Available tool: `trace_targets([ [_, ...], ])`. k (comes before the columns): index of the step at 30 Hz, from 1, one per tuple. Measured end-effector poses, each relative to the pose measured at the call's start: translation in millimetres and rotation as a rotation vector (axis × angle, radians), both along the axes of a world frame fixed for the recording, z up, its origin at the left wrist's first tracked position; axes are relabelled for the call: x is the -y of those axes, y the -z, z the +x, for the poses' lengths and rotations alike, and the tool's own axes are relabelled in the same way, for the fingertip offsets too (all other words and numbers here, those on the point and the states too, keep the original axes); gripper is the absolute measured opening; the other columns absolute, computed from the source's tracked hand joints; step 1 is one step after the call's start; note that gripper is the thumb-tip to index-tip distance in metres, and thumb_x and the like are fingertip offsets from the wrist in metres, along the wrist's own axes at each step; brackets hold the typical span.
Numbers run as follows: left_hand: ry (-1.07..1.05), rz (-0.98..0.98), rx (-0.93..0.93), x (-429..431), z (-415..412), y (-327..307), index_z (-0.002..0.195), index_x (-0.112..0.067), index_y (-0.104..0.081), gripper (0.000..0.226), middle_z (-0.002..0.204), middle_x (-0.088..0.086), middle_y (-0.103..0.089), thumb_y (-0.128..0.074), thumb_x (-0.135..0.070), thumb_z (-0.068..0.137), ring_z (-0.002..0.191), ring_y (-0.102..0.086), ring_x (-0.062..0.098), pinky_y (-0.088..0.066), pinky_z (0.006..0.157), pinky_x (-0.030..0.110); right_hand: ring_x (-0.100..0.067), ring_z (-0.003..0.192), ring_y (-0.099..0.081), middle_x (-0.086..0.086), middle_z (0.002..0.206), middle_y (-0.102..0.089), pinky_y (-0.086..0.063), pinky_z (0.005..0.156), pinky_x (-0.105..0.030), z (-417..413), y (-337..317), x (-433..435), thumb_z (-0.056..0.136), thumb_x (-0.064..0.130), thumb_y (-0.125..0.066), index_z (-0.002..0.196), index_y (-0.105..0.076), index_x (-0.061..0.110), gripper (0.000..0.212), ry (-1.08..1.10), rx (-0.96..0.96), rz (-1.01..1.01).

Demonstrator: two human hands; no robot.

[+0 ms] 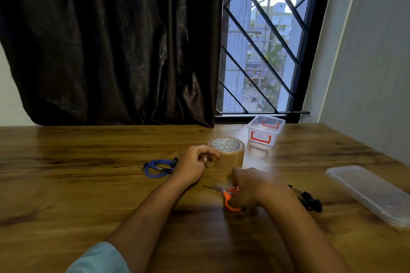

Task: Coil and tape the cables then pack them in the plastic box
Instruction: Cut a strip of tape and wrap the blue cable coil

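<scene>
Wooden table (pixel 66 184), early stage: coiled blue cable (pixel 158 167) looks untaped; left grip (pixel 195 163) pinches brown tape roll (pixel 229 155), right grip (pixel 255 186) curls on orange-handled scissors (pixel 229 199); clear plastic box (pixel 266 131) looks empty.

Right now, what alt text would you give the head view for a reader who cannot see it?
A person's left hand pinches a brown tape roll while the right hand grips orange-handled scissors on a wooden table. A coiled blue cable lies left of the hands, a black cable right. An open plastic box stands behind, its lid far right.
</scene>
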State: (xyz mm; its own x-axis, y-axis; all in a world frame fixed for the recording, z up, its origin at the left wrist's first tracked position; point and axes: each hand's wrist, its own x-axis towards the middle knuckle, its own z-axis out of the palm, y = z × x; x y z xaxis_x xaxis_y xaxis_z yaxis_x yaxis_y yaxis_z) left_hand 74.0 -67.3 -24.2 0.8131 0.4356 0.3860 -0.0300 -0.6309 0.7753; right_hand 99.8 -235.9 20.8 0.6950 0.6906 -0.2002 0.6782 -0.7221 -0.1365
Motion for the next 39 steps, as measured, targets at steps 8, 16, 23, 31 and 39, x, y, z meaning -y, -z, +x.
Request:
trace_targets([
  [8, 0.031, -0.034, 0.031, 4, -4, -1, 0.083, -0.027, -0.069, 0.042, 0.086, -0.014, -0.066, -0.054, 0.011, 0.081, 0.07, -0.057, -0.015, -0.043, 0.06, 0.002, -0.008, 0.062, -0.053, -0.001, 0.082, -0.058, -0.045, 0.051, -0.016, 26, -16, -10, 0.083, 0.019, -0.071, 0.097, -0.057, 0.019, 0.02, -0.113, -0.371, -0.041],
  [16, 0.01, -0.069, 0.098, 5, -3, 4, 0.075, -0.037, -0.064, 0.049, 0.077, -0.008, -0.066, -0.056, 0.012, 0.076, 0.061, -0.056, -0.011, -0.045, 0.056, 0.009, -0.022, 0.101, -0.054, 0.002, 0.109, -0.057, -0.051, 0.084, -0.042, 59, -7, -38, 0.076, 0.02, -0.065, 0.102, -0.05, 0.032, 0.033, -0.187, 0.172, 0.469],
  [23, 0.139, -0.233, 0.164, 0, 0, 3, 0.084, -0.029, -0.07, 0.039, 0.064, -0.006, -0.065, -0.059, 0.008, 0.077, 0.054, -0.053, 0.014, -0.048, 0.059, 0.026, -0.018, 0.105, -0.054, 0.0, 0.109, -0.064, -0.03, 0.078, -0.007, 72, 19, -38, 0.08, 0.01, -0.061, 0.118, -0.055, 0.027, 0.042, -0.18, 0.142, 0.536],
  [31, 0.238, -0.37, 0.224, 7, -3, -6, 0.09, -0.037, -0.07, 0.05, 0.082, -0.01, -0.07, -0.048, 0.007, 0.086, 0.065, -0.06, 0.007, -0.046, 0.056, 0.028, 0.014, 0.072, -0.054, 0.014, 0.086, -0.058, -0.041, 0.062, -0.003, 75, 7, -16, 0.085, -0.004, -0.06, 0.106, -0.057, 0.029, 0.039, -0.239, -0.156, 0.843],
  [39, 0.25, -0.486, 0.255, 10, -5, -13, 0.097, -0.031, -0.07, 0.049, 0.082, -0.005, -0.072, -0.046, 0.011, 0.088, 0.068, -0.061, 0.011, -0.042, 0.052, 0.022, -0.02, 0.087, -0.06, -0.006, 0.098, -0.064, -0.05, 0.077, -0.034, 80, 15, -21, 0.086, 0.001, -0.06, 0.116, -0.059, 0.021, 0.035, -0.224, -0.043, 0.81],
])
